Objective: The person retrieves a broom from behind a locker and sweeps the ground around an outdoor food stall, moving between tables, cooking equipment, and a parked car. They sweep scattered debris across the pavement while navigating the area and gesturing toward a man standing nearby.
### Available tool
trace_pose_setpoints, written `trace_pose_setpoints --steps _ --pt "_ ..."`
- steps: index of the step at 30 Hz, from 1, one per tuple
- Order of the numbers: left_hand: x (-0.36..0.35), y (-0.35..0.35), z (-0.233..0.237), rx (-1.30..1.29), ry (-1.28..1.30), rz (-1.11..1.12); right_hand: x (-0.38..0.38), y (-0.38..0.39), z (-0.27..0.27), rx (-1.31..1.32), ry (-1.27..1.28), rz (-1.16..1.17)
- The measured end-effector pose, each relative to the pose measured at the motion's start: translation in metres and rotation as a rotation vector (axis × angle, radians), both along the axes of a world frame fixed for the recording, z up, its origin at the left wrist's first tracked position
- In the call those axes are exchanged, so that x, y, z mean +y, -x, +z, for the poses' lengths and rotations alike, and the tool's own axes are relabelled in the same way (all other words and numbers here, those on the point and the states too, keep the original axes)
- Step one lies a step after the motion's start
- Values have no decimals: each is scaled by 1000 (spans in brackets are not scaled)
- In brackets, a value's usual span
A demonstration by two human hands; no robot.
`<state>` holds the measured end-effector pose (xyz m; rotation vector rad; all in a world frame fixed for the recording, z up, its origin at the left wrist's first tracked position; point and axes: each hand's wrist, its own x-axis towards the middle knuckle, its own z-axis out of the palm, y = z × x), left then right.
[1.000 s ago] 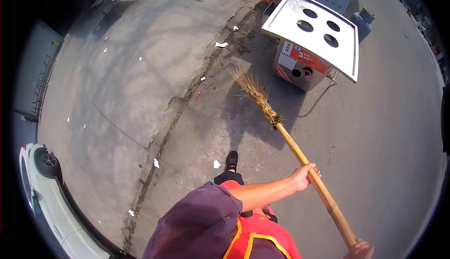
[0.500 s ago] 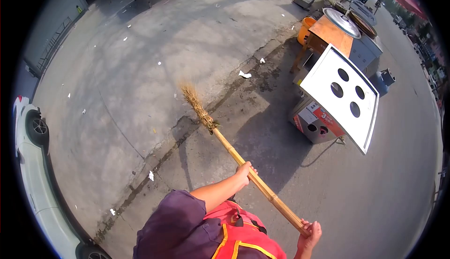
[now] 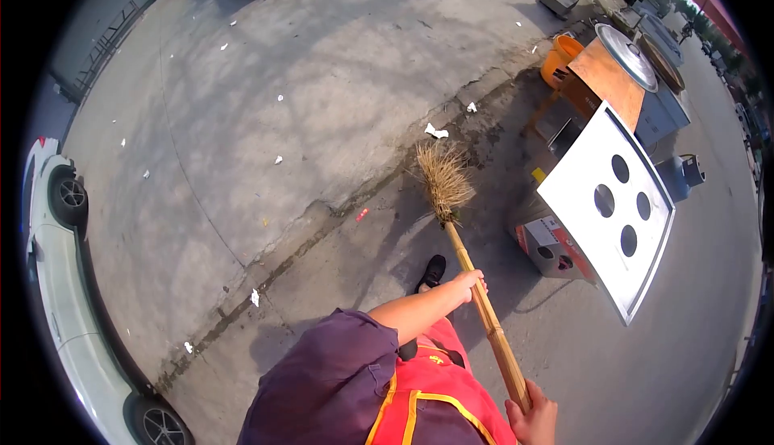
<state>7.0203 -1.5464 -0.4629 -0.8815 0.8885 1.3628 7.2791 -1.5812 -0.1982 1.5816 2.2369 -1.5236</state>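
Note:
A straw broom [image 3: 446, 183] with a long bamboo handle [image 3: 492, 326] slants across the pavement in front of me. My left hand [image 3: 471, 284] is closed round the middle of the handle. Near its top end, my right hand [image 3: 534, 416] wraps the bamboo, low in the view. The bristles fan out close to a crumpled white paper scrap [image 3: 436, 131] beside the cracked seam in the concrete. A small red wrapper [image 3: 362, 214] lies left of the broom. One dark shoe [image 3: 434, 270] shows below the bristles, by my left forearm.
To the right stands a stall with a white panel [image 3: 576, 191] with round holes. Behind it are a wooden table [image 3: 606, 74], a large metal lid [image 3: 626, 56] and an orange bucket [image 3: 559, 60]. A pale car [image 3: 81, 300] is parked at left. White litter dots the ground.
The broom head has swung right, from the left of the seam to near the white paper. The red wrapper and the dark shoe have come into view. Both hands keep their hold.

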Motion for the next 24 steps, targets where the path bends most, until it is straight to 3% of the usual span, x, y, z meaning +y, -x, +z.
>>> trace_pose_setpoints --steps 1,2,5,8,10,12,14,15,16,19,22,24 --pt "2 26 -7 19 41 65 20 82 48 -172 -93 257" --pt "5 57 -18 80 61 90 37 122 57 -204 -113 377" --pt "19 149 -28 192 172 99 87 136 -28 -36 -112 410" --pt "43 197 1 253 87 259 138 158 -53 -7 -207 544" --pt "74 201 16 354 86 272 172 158 -56 -193 -262 467" --pt "110 195 48 290 -59 305 202 158 -40 -290 -393 377" --pt "143 185 74 171 -217 292 224 162 0 -358 -515 290" --pt "159 179 82 112 -319 266 221 199 51 -422 -603 236" --pt "176 175 97 -2 -315 214 230 69 -26 -320 -274 -4" --pt "208 167 110 -238 -398 93 231 87 52 3 37 -547" --pt "211 188 90 -322 -268 -54 198 139 55 -318 -424 116" --pt "197 212 50 -303 -153 -82 206 199 47 -400 -22 -107"
